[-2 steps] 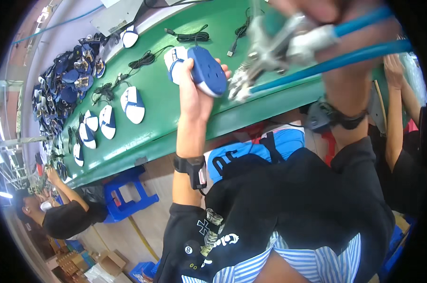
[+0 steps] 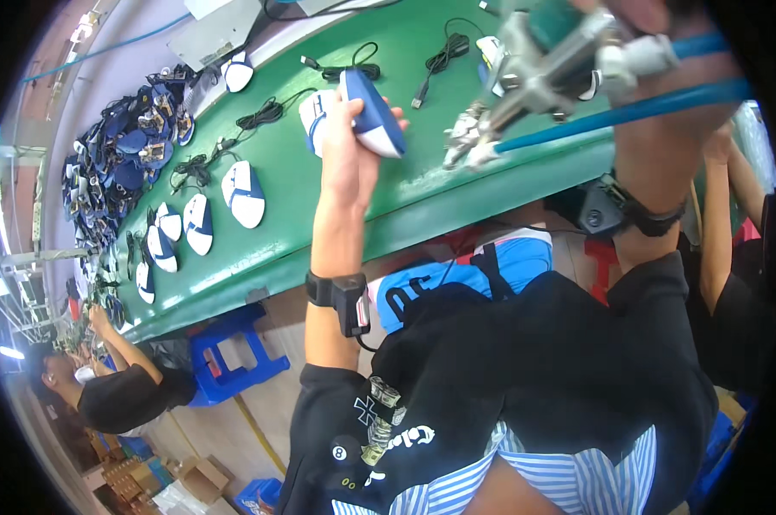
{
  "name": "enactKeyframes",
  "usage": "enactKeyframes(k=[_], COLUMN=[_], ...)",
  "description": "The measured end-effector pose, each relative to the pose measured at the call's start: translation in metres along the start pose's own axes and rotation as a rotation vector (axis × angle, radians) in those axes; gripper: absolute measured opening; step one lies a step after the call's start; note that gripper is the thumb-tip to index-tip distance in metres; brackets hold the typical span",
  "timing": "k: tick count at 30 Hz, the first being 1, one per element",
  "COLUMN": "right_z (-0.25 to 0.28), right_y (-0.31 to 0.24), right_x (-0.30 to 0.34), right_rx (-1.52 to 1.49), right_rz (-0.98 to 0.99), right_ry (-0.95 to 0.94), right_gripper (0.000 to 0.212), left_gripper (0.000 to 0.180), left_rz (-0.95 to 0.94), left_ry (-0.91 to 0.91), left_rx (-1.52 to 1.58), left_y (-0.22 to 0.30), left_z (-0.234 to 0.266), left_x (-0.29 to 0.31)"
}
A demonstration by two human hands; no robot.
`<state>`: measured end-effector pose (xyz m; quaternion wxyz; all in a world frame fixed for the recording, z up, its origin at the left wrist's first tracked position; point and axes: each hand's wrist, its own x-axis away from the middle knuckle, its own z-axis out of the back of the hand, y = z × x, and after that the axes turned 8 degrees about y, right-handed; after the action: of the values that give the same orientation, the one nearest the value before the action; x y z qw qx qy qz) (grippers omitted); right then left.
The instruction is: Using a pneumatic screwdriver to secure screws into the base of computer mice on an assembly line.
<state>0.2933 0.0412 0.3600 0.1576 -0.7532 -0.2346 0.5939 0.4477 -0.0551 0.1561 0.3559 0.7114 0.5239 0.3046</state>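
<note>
My left hand [image 2: 351, 154] grips a blue-and-white computer mouse [image 2: 374, 113], tilted on its side above the green work surface. Beside my thumb, partly hidden by the hand, is another mouse [image 2: 317, 120], seemingly resting on the surface. At the upper right, blurred and partly cut off, my right hand [image 2: 649, 17] is closed around a silver metal tool with blue hoses [image 2: 534, 73], close to the camera. The tool covers part of a white-and-blue mouse [image 2: 489, 62] on the surface. What the fingers press on cannot be made out.
More mice [image 2: 244, 194] and coiled black cables [image 2: 353, 71] lie along the green bench [image 2: 285, 223]. A heap of blue and dark mouse parts [image 2: 122, 154] fills its far left. Co-workers [image 2: 122, 390] sit at both sides; a blue stool [image 2: 233, 356] stands below the bench.
My right hand and the metal tool have shifted right, uncovering a mouse behind them. My left hand has turned its mouse, so the underside no longer faces me and more white side shows.
</note>
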Motion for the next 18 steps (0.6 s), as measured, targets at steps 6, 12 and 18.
enactKeyframes(k=[6, 12, 18], right_z=[-0.002, 0.001, -0.012], right_y=[-0.019, -0.029, -0.005], right_x=[-0.001, 0.0, 0.003], right_rx=[0.028, 0.141, 0.063], right_rz=[-0.208, -0.534, -0.49], right_ry=[0.165, 0.382, 0.311], right_gripper=[0.02, 0.024, 0.018], left_gripper=[0.09, 0.1, 0.096], left_rz=[-0.503, -0.375, -0.208], left_ry=[0.193, 0.303, 0.194], left_rx=[-1.603, -1.993, -1.953], left_y=[0.008, 0.019, 0.024], left_z=[0.008, 0.044, 0.066], left_x=[-0.047, -0.046, -0.035])
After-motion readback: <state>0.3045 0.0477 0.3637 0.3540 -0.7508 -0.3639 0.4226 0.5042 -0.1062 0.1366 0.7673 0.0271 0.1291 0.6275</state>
